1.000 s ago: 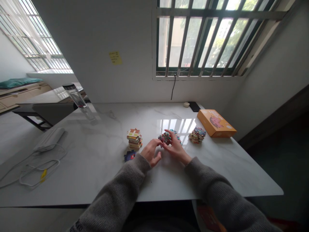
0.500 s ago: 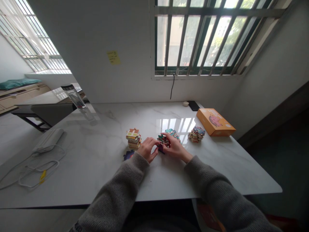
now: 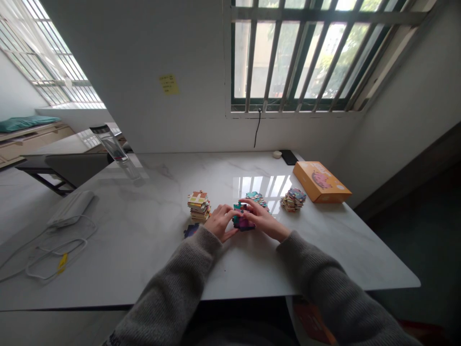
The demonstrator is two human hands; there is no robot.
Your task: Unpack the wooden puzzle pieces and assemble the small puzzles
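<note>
Between both hands is a cluster of purple, pink and teal jigsaw puzzle pieces (image 3: 245, 224), its printed face now showing. My left hand (image 3: 219, 221) grips the left side, with thumb and fingers at its edge. From the right, my right hand (image 3: 265, 222) is closed round it, fingertips on its top and far side. Just left of my left hand stands a tall stack of puzzle pieces (image 3: 199, 206), with dark blue puzzle pieces (image 3: 190, 230) in front, partly covered by my sleeve. Teal puzzle pieces (image 3: 256, 197) lie behind my right hand.
Another puzzle-piece stack (image 3: 293, 199) stands to the right, near an orange box (image 3: 321, 182). A black phone (image 3: 288, 157) and small white object (image 3: 276, 154) lie at the back. At left are a clear bottle (image 3: 110, 143), a white device (image 3: 72, 209) and its cable (image 3: 77, 250).
The puzzle pieces between my hands have turned from a slanted, edge-on position to show their colourful face. Both hands have shifted only slightly round them.
</note>
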